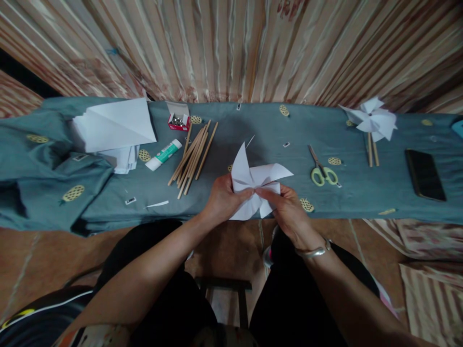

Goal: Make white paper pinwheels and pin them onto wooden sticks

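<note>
A white paper pinwheel (246, 174) with folded blades is held between both hands over the front edge of the cloth. My left hand (224, 198) is closed on its left side, the thumb pressed at the centre. My right hand (285, 202) grips the right side, its thumb meeting the other at the middle. The fingers behind the paper are hidden. Left of the hands lies a loose bunch of wooden sticks (193, 156). Scissors (320, 168) with green handles rest to the right.
White paper sheets (119, 125), a glue stick (164, 154) and an open red box of small metal pieces (178, 121) sit on the left. Pinwheels on sticks (374, 120) and a black phone (425, 174) lie right. A paper scrap (157, 204) is near the front edge.
</note>
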The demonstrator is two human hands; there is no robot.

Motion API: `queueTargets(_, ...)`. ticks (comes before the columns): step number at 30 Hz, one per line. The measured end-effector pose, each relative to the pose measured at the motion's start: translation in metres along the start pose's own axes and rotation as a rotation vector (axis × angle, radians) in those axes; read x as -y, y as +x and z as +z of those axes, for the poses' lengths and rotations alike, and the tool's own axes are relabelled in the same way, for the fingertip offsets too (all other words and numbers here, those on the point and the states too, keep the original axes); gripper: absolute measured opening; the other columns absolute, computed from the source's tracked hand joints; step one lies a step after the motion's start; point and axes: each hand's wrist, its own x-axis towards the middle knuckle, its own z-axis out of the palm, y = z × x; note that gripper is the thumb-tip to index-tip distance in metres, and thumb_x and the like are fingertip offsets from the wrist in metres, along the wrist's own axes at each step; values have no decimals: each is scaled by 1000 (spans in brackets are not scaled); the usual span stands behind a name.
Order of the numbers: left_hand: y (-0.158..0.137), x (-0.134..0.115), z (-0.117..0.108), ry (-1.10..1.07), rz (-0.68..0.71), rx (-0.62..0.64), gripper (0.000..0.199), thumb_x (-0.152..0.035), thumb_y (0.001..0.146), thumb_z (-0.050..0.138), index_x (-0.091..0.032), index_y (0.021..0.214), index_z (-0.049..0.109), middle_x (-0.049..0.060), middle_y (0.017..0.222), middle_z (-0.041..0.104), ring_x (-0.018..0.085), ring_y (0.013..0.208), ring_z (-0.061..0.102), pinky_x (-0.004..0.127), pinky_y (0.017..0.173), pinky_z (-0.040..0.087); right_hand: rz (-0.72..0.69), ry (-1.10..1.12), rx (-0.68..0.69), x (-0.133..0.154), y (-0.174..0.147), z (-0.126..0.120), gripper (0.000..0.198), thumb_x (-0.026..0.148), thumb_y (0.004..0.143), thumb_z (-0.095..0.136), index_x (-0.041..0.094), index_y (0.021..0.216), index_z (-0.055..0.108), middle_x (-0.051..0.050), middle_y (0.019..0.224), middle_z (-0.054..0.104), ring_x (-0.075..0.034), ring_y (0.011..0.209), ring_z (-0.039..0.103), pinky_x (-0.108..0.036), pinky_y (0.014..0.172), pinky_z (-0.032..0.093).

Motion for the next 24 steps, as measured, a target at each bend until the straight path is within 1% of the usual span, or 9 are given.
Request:
queueTargets(4, -2, -1, 0, 97, 39, -16, 22, -24, 66, 74, -12, 85, 73, 6, 82, 76, 23, 76, 69, 28, 67, 50, 38, 22, -4, 1, -1, 2, 27, 32, 51, 90, 20, 64, 71, 5, 59, 68, -10, 54, 57, -23, 55, 46)
queueTargets(9, -2, -3, 0, 180, 68, -18, 21, -23, 69, 71, -12, 88, 73, 5, 83, 76, 22, 76, 69, 27, 65, 51, 42, 27, 34, 2, -1, 2, 27, 32, 52, 90, 20, 65, 69, 7, 59, 67, -8, 53, 56, -22, 56, 45)
queueTargets(12, 1, -2, 0, 117, 54, -27, 21, -22, 66, 73, -12, 84, 73, 5, 82, 76, 20, 75, 69, 26, 64, 51, 30, 29, 34, 3, 0, 1, 27, 32, 51, 91, 20, 67, 72, 6, 61, 70, -9, 54, 57, -23, 57, 45)
queueTargets(16, 6, 0, -1, -51, -38, -48, 20, -24, 60, 75, -12, 76, 71, 3, 74, 74, 17, 65, 66, 24, 60, 50, 2, -20, 80, 8, 0, -4, 26, 36, 57, 88, 22, 75, 76, 3, 72, 75, -12, 61, 62, -26, 64, 49)
queueTargets(19, 7, 0, -1, -116, -93, -64, 21, -24, 58, 76, -13, 74, 71, 3, 72, 73, 16, 62, 64, 24, 59, 49, -36, -50, 110, 12, -1, -7, 25, 37, 61, 87, 23, 79, 77, 3, 73, 76, -11, 63, 61, -25, 64, 48)
queueTargets(21, 7, 0, -1, -129, -109, -62, 22, -24, 56, 77, -13, 74, 71, 3, 72, 73, 16, 63, 64, 24, 59, 49, -38, -53, 98, 12, -1, -8, 25, 37, 59, 87, 23, 77, 77, 3, 72, 76, -11, 61, 61, -25, 63, 48)
queueTargets(24, 5, -1, 0, -136, -115, -62, 25, -26, 55, 78, -12, 74, 70, 3, 73, 72, 17, 64, 64, 25, 60, 50, -19, -63, 42, 10, -2, -5, 28, 37, 51, 90, 22, 72, 77, 2, 68, 74, -11, 59, 59, -25, 60, 47)
